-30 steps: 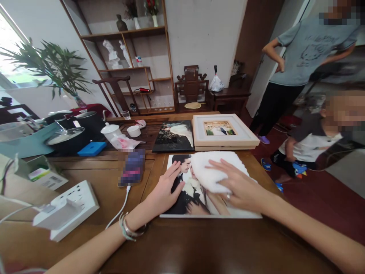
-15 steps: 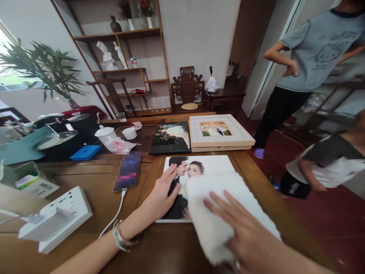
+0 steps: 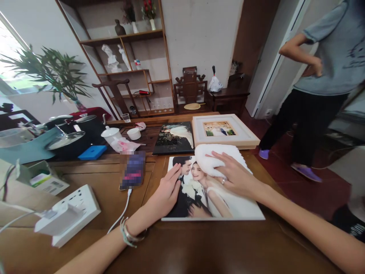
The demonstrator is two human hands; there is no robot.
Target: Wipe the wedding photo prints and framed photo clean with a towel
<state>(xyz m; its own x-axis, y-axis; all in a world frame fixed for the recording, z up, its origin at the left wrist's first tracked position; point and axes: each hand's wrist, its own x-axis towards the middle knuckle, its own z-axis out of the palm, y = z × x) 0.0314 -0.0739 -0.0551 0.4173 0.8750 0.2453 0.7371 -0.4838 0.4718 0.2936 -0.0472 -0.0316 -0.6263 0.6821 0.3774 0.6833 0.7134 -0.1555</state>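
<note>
A white-backed photo panel of a couple lies flat on the wooden table in front of me. My left hand rests flat on its left part, fingers stretched out and empty. Over the panel's upper right, my right hand holds a fluffy white cloth against the surface, its fingers spread across the fabric. The cloth covers the top right corner of the panel and reaches close to the framed picture behind. To the left of that frame lies a dark photo panel.
At my left are a white power strip, a phone on a charging cable, a blue box, a lidded pan and a white teapot. A person stands at the right beyond the table.
My right hand and the cloth have moved up and away from me, uncovering the panel's lower right. My left hand stays put. The standing person and the smaller one have shifted right in view.
</note>
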